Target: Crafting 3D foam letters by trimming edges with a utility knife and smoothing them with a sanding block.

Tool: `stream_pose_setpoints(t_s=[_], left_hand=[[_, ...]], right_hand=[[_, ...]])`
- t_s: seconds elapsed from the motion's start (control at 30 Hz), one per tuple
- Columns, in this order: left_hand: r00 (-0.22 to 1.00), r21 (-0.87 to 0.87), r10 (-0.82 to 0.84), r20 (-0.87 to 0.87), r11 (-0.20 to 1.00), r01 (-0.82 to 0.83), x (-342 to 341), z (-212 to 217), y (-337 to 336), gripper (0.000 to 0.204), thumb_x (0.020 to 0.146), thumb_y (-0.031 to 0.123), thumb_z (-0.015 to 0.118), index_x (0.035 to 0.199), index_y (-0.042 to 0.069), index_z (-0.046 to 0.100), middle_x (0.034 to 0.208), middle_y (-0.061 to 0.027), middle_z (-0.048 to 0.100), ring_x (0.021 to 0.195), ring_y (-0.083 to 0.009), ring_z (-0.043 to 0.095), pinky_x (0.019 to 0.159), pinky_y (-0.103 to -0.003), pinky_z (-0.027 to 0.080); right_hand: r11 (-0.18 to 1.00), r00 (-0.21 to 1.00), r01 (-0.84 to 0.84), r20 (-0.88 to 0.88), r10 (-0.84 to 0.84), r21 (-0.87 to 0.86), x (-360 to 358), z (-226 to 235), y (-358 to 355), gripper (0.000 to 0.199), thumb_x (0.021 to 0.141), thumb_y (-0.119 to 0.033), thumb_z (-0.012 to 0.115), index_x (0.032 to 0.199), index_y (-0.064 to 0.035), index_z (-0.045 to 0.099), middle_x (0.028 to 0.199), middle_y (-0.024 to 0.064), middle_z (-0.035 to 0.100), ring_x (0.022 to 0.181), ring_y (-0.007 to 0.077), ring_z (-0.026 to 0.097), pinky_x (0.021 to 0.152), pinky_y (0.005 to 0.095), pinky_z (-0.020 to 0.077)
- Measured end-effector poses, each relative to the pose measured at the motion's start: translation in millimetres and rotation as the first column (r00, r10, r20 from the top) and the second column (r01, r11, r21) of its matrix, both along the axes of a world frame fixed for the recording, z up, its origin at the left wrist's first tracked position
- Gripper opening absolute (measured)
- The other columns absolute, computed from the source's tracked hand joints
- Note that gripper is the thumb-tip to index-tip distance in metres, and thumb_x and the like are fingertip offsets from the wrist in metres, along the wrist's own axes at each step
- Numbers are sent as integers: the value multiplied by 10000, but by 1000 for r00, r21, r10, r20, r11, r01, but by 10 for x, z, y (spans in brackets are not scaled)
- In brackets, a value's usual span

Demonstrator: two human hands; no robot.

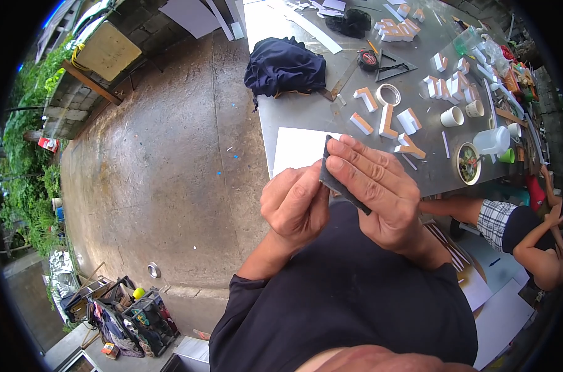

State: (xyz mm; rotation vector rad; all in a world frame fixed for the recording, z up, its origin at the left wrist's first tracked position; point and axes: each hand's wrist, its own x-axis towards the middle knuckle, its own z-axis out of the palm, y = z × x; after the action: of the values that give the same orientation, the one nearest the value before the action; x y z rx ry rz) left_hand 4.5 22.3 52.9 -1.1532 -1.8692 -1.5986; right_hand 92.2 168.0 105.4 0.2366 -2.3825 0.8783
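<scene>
Both hands meet in front of my chest, over the near edge of the grey table (349, 59). My right hand (380, 186) presses a dark, thin piece of sandpaper (344, 191) between its straight fingers and thumb. My left hand (297, 201) is closed in a pinch against the sandpaper's left edge; what it grips is hidden behind the fingers. Just beyond the hands lies a white sheet (297, 147). Letter-shaped white blocks with orange-brown faces, such as a forked one (410, 147) and an angled one (387, 122), lie to the right.
A dark cloth bundle (285, 67), a tape measure (368, 59), a tape roll (388, 94) and cups (452, 116) stand on the table. A potted plant (467, 163) is near its right edge. Another person (529, 226) is at the right. Concrete floor (163, 167) stretches left.
</scene>
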Motion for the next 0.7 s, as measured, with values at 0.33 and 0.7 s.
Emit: stream_pose_setpoints(t_s=[0.33, 0.7], left_hand=[[996, -11, 52, -69, 999, -53, -47, -14, -18, 351, 727, -124, 731, 1065, -33, 733, 852, -139, 736, 604, -225, 647, 548, -320, 498], [998, 1, 36, -50, 999, -36, -44, -13, -24, 323, 771, -110, 744, 1086, -41, 726, 819, -131, 718, 605, -207, 646, 544, -302, 485]], right_hand=[[1000, 1000, 15, -16, -14, 11, -23, -10, -63, 527, 795, 120, 572, 1301, 27, 686, 1321, 204, 690, 1255, 329, 665, 989, 410, 518], [999, 999, 37, -14, -37, -4, -74, -22, -41, 597, 748, 131, 564, 1325, 23, 673, 1303, 203, 696, 1193, 323, 696, 925, 401, 553]])
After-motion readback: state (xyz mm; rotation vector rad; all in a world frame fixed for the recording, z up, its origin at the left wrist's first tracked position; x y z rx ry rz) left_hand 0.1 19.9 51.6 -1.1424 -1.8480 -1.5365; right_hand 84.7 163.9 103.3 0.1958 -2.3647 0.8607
